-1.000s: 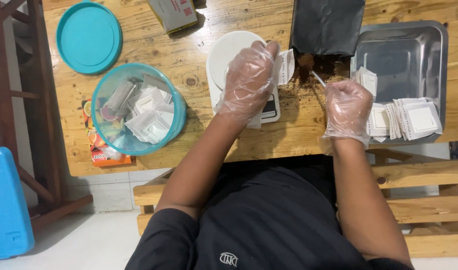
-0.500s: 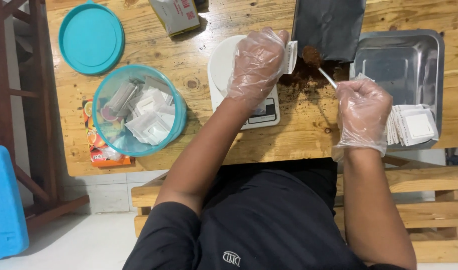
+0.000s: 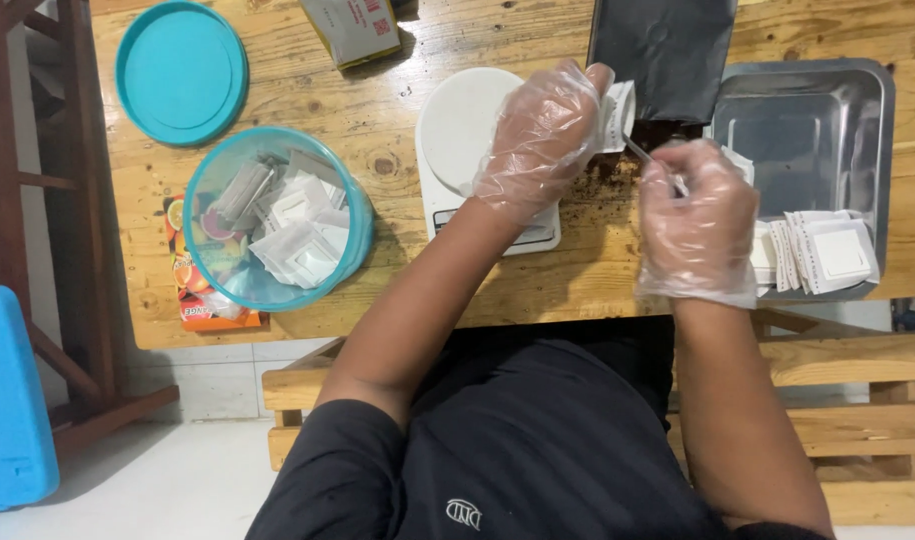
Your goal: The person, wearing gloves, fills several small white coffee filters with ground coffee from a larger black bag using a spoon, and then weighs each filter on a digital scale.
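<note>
Right hand [image 3: 699,222] apparently moved toward sachet [image 3: 615,115].

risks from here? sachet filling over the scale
1. Spillage: the left hand holds a small white sachet while the right hand brings a thin spoon to it; dark grains already litter the table.
2. Grains may foul the scale, which sits right under the left hand.
3. Loose plastic gloves could let the sachet slip.
</note>
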